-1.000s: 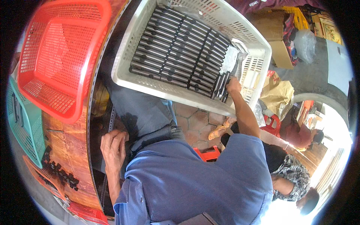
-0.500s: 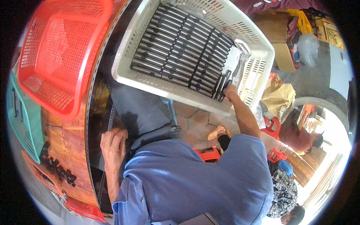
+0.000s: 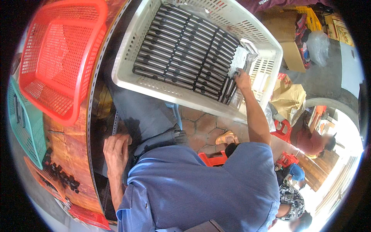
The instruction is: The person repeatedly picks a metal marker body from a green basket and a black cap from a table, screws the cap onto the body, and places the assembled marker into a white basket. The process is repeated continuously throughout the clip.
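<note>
A large white plastic basket holds rows of dark and silvery metal rods, lying side by side with black pieces on them. At the right end of the rows, a few rods lie crosswise to the others. My right hand reaches into the basket there, its fingers closed at the upper end of one of these crosswise rods. Beside the table edge at the lower left, my left hand is curled with its fingers together. Its fingertips and anything under them are hidden.
A red basket and a teal basket stand on the wooden table at left, near small black pieces. Red stools are on the tiled floor. Other people sit at the right. A cardboard box stands beyond the basket.
My right hand has moved up along the crosswise rods, from their lower part to their upper end. My left hand has stayed in nearly the same place.
</note>
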Tool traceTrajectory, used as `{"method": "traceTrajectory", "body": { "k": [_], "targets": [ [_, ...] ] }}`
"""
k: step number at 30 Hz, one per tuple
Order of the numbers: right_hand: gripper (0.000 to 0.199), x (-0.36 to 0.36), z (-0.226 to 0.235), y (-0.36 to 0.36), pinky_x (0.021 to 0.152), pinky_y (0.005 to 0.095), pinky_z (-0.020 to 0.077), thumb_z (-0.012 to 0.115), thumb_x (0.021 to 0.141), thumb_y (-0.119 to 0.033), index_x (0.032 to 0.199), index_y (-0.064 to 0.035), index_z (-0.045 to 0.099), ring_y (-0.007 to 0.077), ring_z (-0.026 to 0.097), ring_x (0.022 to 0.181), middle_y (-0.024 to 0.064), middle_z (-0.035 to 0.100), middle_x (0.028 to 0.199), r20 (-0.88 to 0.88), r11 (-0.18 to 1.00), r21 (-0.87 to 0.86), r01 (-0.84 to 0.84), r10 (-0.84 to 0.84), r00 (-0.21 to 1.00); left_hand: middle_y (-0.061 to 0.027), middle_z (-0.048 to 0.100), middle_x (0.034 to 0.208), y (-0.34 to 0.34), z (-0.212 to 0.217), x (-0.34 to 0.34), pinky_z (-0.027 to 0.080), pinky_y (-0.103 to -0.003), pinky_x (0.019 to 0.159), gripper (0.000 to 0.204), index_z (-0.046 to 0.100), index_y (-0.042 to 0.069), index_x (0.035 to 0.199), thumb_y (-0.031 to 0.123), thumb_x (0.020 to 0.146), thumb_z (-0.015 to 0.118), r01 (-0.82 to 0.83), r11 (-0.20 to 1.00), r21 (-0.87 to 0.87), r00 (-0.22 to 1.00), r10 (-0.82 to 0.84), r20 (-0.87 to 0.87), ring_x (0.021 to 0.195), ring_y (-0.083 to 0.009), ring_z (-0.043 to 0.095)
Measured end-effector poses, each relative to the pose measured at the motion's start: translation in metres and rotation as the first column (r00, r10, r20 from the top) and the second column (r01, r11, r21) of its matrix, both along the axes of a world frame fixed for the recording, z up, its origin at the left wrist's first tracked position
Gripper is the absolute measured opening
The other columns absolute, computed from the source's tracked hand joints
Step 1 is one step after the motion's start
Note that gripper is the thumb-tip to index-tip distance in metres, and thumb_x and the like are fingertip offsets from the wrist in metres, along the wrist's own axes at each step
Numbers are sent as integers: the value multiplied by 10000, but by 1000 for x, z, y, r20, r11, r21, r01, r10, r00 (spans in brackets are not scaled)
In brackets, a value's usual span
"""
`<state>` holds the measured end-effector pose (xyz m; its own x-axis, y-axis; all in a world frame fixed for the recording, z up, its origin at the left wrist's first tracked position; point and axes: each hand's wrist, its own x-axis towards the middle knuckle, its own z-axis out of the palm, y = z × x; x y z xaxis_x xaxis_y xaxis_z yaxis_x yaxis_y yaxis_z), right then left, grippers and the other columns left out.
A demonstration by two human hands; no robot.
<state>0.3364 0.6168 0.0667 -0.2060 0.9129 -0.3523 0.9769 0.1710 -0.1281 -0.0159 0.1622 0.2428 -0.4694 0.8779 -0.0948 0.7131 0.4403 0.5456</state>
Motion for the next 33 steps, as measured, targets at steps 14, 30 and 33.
{"method": "traceTrajectory", "body": {
  "k": [14, 30, 33],
  "targets": [
    [279, 26, -28, 2, 691, 404, 575, 688, 794, -215, 774, 63, 696, 350, 710, 706, 226, 689, 724, 171, 973, -223, 57, -18, 985, -111, 659, 922, 2, -7, 3, 476, -393, 766, 142, 673, 36, 935, -16, 803, 676, 3, 998, -68, 999, 0, 40, 837, -310, 619],
    [231, 60, -65, -21, 515, 354, 547, 680, 810, -134, 635, 17, 694, 233, 659, 506, 171, 665, 592, 182, 876, -480, -52, 157, 971, -113, 664, 932, -1, -4, 6, 466, -401, 757, 131, 675, 31, 942, -4, 816, 678, 1, 997, -78, 998, 4, 57, 848, -305, 625],
    [243, 59, -72, -19, 511, 324, 553, 691, 810, -151, 616, -6, 709, 209, 663, 488, 147, 665, 565, 166, 829, -550, 96, -4, 986, -113, 663, 930, 2, -8, 7, 466, -398, 759, 136, 675, 30, 946, -6, 815, 677, 34, 998, -56, 998, -31, 53, 846, -304, 624]
  ]
}}
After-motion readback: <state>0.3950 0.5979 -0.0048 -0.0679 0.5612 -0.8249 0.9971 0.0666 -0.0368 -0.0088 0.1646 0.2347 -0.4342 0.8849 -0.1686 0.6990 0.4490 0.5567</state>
